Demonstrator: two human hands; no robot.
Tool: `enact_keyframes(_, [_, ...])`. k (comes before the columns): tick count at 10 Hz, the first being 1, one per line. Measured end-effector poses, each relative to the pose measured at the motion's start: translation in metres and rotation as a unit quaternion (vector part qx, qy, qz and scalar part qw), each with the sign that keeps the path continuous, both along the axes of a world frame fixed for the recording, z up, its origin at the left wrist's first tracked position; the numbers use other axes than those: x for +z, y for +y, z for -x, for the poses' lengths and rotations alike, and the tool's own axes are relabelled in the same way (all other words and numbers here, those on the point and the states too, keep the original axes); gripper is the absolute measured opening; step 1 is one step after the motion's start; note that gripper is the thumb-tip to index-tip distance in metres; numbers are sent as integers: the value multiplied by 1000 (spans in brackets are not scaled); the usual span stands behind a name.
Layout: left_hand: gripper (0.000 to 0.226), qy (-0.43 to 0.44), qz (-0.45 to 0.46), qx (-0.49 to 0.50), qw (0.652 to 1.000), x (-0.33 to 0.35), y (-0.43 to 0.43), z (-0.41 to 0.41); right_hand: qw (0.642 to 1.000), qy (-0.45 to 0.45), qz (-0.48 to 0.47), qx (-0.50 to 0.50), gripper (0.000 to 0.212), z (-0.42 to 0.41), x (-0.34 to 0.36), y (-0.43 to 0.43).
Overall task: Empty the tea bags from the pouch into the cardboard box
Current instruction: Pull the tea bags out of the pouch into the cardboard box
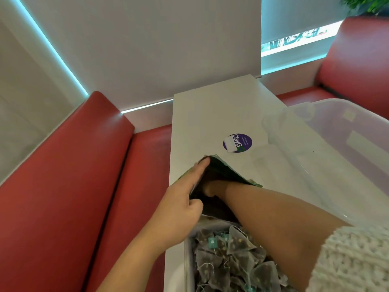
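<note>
Green pouch rim pinched open by left hand | right hand reaches inside, fingers hidden, grip cannot be told | tea bags already heap cardboard box on surface | judged nearly done, stragglers left.

The pouch was held open, seemingly pinched at its rim, by the left hand; the right hand was sunk inside it. Tea bags were heaped in the cardboard box.

left hand: index straight, grips pouch rim | right hand: inside, fingers hidden
</note>
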State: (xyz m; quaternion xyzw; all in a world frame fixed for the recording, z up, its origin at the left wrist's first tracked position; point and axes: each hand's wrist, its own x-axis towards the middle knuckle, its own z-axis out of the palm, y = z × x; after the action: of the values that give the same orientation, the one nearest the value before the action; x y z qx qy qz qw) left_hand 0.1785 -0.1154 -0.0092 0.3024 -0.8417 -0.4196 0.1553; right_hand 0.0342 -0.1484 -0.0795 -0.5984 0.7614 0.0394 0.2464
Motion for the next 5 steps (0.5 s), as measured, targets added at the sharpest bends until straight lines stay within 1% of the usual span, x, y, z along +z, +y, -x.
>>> enact_keyframes(1, [91, -8, 2, 7, 1000, 0, -1, 2, 998, 36, 1, 56, 45, 4, 1, 2])
enact_keyframes(2, [91, -14, 22, 14, 1000, -3, -3, 5, 999, -19, 26, 33, 42, 4, 13, 8])
enact_keyframes(3, [89, -19, 39, 31, 999, -9, -7, 6, 997, -26, 65, 13, 27, 7, 37, 34])
enact_keyframes(4, [89, -21, 45, 38, 998, -15, -10, 4, 986, -43, 159, 15, 20, 14, 50, 73])
enact_keyframes(5, [87, -29, 80, 40, 996, -20, -9, 5, 963, -104, 248, -21, 22, 24, 62, 112])
